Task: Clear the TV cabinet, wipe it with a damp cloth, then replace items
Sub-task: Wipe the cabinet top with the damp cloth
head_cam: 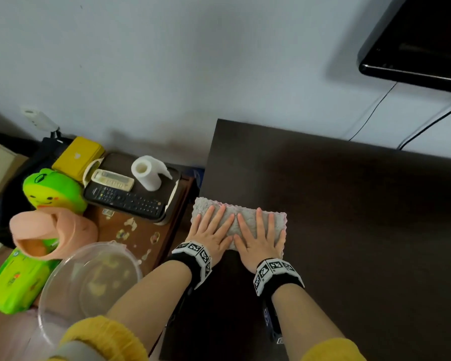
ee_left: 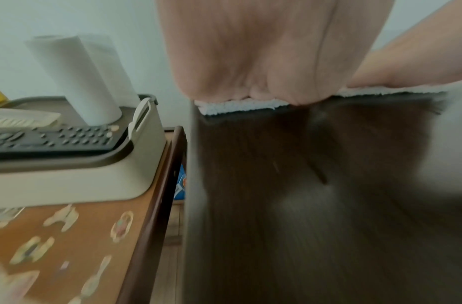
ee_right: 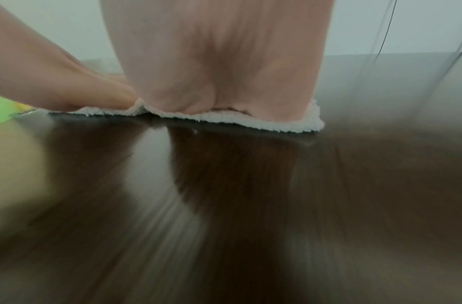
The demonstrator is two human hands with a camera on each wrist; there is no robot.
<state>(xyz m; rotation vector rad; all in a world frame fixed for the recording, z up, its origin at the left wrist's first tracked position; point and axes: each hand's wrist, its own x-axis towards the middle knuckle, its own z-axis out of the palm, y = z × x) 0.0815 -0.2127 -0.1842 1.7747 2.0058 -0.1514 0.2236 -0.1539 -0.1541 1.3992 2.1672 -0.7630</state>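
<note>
Wiping step: left hand [head_cam: 211, 231], right hand [head_cam: 258, 237] flat on cloth [head_cam: 245, 216], fingers [head_cam: 258, 217] spread; press evenly, sweep surface [head_cam: 349, 217] toward 3 o'clock, overlapping passes.

A pale grey cloth [head_cam: 238, 222] with a pink edge lies on the dark brown cabinet top [head_cam: 349, 204], a yellow box [head_cam: 76, 157] and green frog plush [head_cam: 54, 190] at frame left.

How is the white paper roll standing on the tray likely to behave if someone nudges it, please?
The paper roll stands upright on end, tall for its base, so it would probably tip easily. Being round, it may then roll across the tray. It looks light.
</note>
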